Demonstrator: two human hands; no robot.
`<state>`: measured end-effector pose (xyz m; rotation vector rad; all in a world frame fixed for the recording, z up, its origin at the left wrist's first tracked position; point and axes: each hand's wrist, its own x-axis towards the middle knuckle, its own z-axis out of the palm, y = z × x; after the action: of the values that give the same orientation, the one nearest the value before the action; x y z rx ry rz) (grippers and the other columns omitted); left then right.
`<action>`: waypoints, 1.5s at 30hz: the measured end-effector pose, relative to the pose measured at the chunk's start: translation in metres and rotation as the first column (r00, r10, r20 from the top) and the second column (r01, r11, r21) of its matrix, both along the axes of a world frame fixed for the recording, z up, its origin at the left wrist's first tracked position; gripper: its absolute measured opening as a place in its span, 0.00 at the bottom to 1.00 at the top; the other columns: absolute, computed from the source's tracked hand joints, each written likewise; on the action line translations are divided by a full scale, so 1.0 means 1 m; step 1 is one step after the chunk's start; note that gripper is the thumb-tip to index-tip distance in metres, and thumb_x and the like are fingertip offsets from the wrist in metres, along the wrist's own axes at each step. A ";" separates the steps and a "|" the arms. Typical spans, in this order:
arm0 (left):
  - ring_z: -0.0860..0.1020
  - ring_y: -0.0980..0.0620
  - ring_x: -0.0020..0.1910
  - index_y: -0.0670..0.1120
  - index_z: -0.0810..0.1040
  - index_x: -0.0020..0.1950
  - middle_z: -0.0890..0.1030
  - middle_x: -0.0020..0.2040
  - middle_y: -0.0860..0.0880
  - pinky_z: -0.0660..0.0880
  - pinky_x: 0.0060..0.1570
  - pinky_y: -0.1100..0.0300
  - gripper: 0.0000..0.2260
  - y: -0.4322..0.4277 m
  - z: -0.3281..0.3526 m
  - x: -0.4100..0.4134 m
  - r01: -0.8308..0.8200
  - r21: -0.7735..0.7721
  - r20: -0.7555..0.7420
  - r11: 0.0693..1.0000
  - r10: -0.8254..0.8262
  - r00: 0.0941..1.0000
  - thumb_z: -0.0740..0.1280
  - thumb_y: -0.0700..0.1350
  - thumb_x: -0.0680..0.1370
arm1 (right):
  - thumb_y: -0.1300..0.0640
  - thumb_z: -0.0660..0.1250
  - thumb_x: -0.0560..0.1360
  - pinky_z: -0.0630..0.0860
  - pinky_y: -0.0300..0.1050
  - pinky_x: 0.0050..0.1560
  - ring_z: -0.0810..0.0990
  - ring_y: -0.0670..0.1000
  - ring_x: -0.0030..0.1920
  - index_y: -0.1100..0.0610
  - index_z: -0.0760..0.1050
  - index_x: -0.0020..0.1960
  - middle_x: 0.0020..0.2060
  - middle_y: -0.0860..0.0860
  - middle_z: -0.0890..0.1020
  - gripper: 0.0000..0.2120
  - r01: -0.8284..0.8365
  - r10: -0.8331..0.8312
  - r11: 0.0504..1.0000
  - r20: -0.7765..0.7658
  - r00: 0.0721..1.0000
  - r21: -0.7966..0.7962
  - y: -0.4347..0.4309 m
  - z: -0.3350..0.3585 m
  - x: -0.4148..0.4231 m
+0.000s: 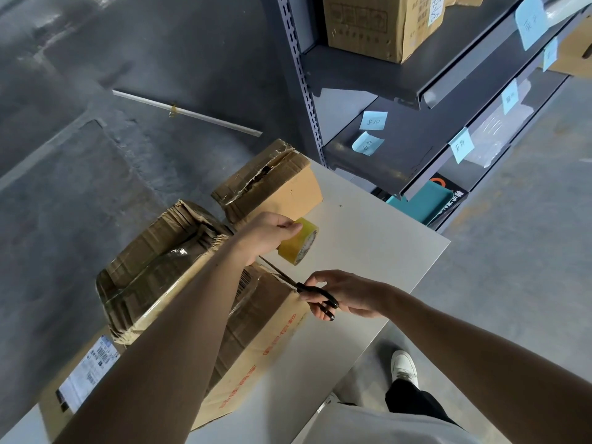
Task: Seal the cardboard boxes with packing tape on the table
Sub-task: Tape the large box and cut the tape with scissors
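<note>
Cardboard box (272, 347) sits closed, contents hidden, while left hand (266, 235) grips the tape roll (301, 243) and right hand (349, 293) grips scissors (317, 296)

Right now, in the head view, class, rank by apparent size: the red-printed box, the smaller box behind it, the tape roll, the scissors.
1. red-printed box
2. smaller box
3. tape roll and scissors: too close to rank; the scissors look longer, the roll bulkier.

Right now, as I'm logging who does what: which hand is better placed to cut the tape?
Right. The right hand grips the scissors, blades at the top edge of the large box, just below the tape roll; the left hand is occupied holding that roll.
</note>
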<state>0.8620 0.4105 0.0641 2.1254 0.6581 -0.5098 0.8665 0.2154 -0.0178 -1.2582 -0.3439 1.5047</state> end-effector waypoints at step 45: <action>0.79 0.44 0.51 0.42 0.79 0.54 0.81 0.51 0.42 0.73 0.48 0.53 0.10 -0.021 -0.016 0.035 0.107 0.274 0.151 0.956 -0.153 0.977 0.67 0.46 0.78 | 0.50 0.66 0.76 0.68 0.48 0.64 0.70 0.56 0.63 0.54 0.61 0.67 0.60 0.55 0.75 0.24 0.130 0.518 0.838 0.847 0.120 -0.530 -0.032 -0.032 0.073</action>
<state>0.8967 0.3895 0.0477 2.4457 0.5129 -0.3177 0.9398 0.1836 -0.0498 -2.7113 -1.1125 0.6447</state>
